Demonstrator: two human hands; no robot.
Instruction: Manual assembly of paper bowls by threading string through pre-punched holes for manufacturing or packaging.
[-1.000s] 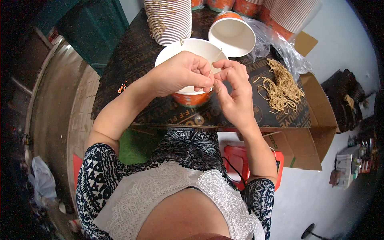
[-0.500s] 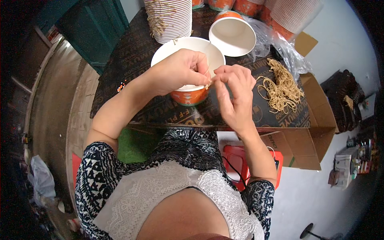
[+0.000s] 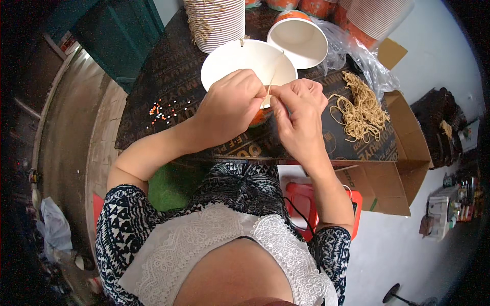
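Note:
A wide paper tub [image 3: 224,64], white inside and orange outside, stands tilted toward me at the table's near side. Both hands meet at its near rim. A thin tan string [image 3: 274,71] runs from between my fingers up across the tub's white inside. My left hand [image 3: 232,104] is closed in a fist-like pinch on the string and hides part of the rim. Thumb and forefinger of my right hand [image 3: 301,104] press together at the same spot, pinching the string against the rim. A small knot of string [image 3: 242,43] shows at the far rim.
A tall stack of white tubs with strings [image 3: 217,25] stands at the back. Another tub [image 3: 297,43] lies on its side behind my right hand. Loose tan strings [image 3: 362,109] are piled right, near clear plastic [image 3: 370,66] and a cardboard box [image 3: 408,137]. Small beads [image 3: 166,109] lie left.
The tub has shifted slightly to the right and tipped more toward me. My left hand has turned over, knuckles up. The string now stretches up across the tub's inside.

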